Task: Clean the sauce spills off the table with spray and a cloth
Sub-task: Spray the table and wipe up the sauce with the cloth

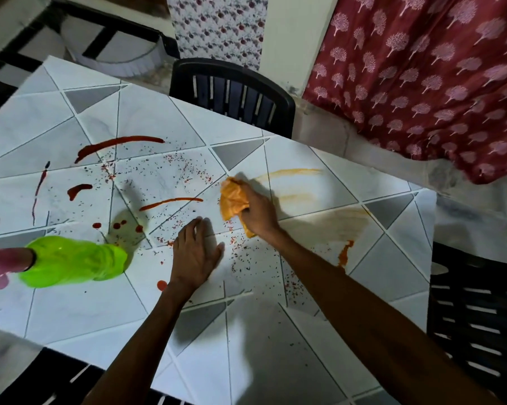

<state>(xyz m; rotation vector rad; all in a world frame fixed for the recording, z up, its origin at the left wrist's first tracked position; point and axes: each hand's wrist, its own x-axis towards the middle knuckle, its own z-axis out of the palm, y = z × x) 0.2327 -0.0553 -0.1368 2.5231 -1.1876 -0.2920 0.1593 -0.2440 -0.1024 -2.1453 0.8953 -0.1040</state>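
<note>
White tiled table (275, 361). A green spray bottle (71, 261) sits near its left edge. The left hand (195, 252) presses flat on the table, fingers spread. At mid-table the right hand (259, 210) grips a bunched orange cloth (232, 200). The stained cloth will likely smear the red sauce streaks (118, 144) wider. The left wrist could drag through a red drop (161, 285) beside it. No writing is readable.

no readable text, labels, brands or numbers anywhere
</note>
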